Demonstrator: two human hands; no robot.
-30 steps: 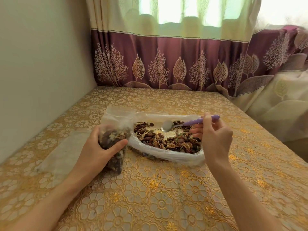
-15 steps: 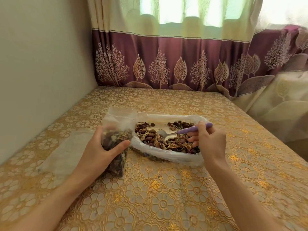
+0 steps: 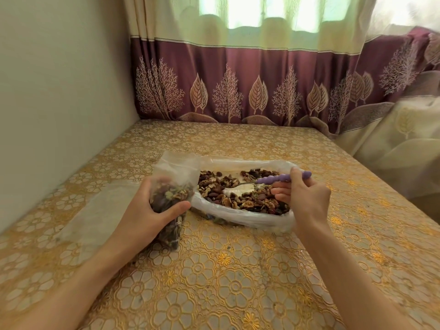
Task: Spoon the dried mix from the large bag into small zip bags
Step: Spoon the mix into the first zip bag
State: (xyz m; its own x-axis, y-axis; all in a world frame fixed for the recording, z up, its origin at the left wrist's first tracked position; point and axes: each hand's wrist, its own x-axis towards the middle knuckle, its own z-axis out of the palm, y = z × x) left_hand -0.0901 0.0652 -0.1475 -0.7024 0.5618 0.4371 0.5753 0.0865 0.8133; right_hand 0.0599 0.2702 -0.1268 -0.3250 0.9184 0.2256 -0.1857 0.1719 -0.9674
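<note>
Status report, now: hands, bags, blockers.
Left hand grips small zip bag, part filled. Right hand holds purple spoon, bowl down in large bag. Nothing blocking.

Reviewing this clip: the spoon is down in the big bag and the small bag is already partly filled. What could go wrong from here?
1. The small bag is held by the left hand round its middle; its floppy mouth may sag shut, so a spoonful could spill onto the tablecloth.
2. The big bag has soft, low sides; the spoon in the right hand could push the mix over the edge.
</note>
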